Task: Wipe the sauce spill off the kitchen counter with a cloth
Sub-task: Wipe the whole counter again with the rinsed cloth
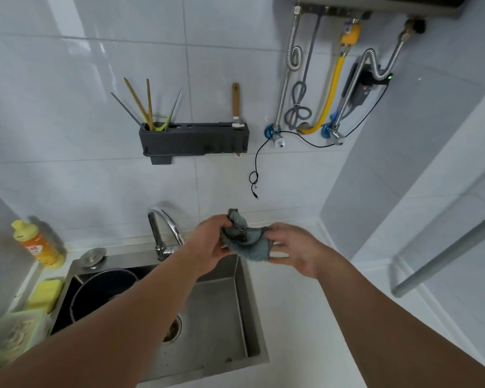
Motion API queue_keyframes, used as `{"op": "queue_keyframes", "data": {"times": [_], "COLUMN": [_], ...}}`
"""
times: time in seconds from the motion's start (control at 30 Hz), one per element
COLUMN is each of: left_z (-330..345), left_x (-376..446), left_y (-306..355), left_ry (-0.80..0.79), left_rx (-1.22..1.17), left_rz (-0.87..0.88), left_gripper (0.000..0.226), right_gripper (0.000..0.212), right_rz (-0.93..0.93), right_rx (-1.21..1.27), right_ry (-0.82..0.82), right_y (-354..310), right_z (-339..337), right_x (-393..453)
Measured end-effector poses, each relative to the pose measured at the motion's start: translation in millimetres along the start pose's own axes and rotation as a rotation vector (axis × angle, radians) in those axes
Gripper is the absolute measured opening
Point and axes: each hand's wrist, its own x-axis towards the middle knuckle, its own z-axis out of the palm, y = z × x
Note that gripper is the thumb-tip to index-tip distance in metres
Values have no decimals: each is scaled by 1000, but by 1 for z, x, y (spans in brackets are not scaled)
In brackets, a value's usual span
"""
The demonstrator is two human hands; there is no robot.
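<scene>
A: Where is the cloth (245,242) right now?

B: Up in the air between both hands, above the back right corner of the sink (230,309), just in front of the tap (163,233). The left hand (210,247) has its fingers curled round one bunched end; the right hand (294,250) pinches the other end, with a flap hanging over its fingers.

A: And the sauce spill?

B: I can't make one out. The white bench (300,317) to the right of the sink shows no clear stain from here.

A: So what's the step, as you judge it?

B: Getting the cloth ready. I'd fold it into a flat pad rather than leave it wadded, so a broad clean face meets the bench.

A: Any tips for the wipe itself?

B: Press with flat fingers, draw the mess inward toward the sink edge instead of smearing outward, then refold to a fresh side for a second pass.
</scene>
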Motion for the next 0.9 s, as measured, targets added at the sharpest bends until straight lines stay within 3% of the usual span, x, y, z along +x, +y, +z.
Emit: {"op": "queue_keyframes", "data": {"times": [0.1, 0.13, 0.17, 0.2, 0.27, 0.33, 0.43, 0.57, 0.63, 0.7, 0.77, 0.83, 0.9], "left_z": [-2, -1, -3, -2, 6, 16, 25, 22, 21, 24, 27, 32, 34], "left_x": [7, 6, 13, 19, 21, 21, 24, 43, 48, 53, 58, 61, 65], "left_y": [8, 12, 13, 14, 23, 32, 49, 48, 39, 26, 17, 15, 17], "left_ry": [134, 128, 186, 134, -121, -360, -554, -681, -763, -746, -712, -694, -683], "left_rx": [232, 433, 490, 464, 532, 530, 517, 588, 773, 845, 738, 572, 566], "left_rz": [-26, -29, 32, 85, 190, 189, 192, 107, 85, 107, 105, 27, -2], "left_gripper": [25, 28, 32, 37, 46, 48, 49, 56, 46, 27, 17, 19, 24], "right_gripper": [7, 8, 7, 4, 6, 11, 7, 9, 7, 5, 4, 3, 4], "right_rz": [-124, -169, -205, -230, -261, -285, -273, -219, -198, -183, -170, -157, -122], "right_rx": [133, 134, 98, 24, -140, -261, -370, -412, -342, -306, -327, -344, -367], "right_ry": [146, 168, 183, 191, 204, 208, 234, 293, 270, 252, 284, 378, 459], "right_y": [-21, -30, -40, -47, -65, -79, -98, -109, -109, -107, -107, -104, -98], "right_z": [5, 8, 11, 14, 23, 26, 20, 1, -8, -18, -29, -46, -63], "right_x": [-2, -3, -4, -5, -5, -7, -11, -26, -34, -40, -42, -39, -34]}}
